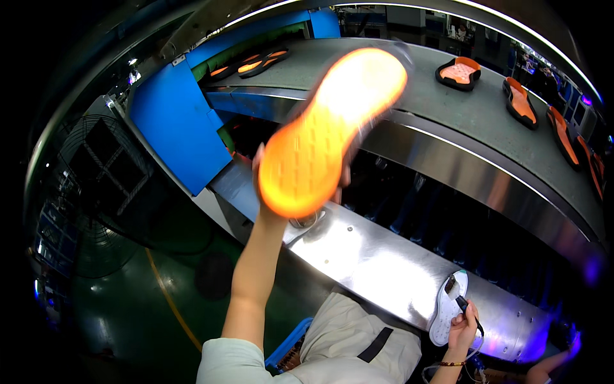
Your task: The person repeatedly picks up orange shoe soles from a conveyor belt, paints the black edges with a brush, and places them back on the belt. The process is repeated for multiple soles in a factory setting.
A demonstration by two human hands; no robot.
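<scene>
My left hand [258, 161] is raised with its fingers wrapped round the edges of an orange shoe sole [300, 163]. The sole is blurred and glares brightly at its far end; most of the hand is hidden behind it. Lower right, my right hand [462, 331] grips a brush [461, 302] with a black handle, its bristles over a white sole [441, 318]. That white sole lies on the metal ledge [364, 256]. A thin cord runs down beside my right wrist.
A grey conveyor belt [422, 80] carries orange-and-black soles [459, 73] at the right and more [262, 62] at the far left. A blue machine cover [176, 125] stands left. A small metal cup [306, 221] sits on the ledge. Another person's arm [555, 362] shows at lower right.
</scene>
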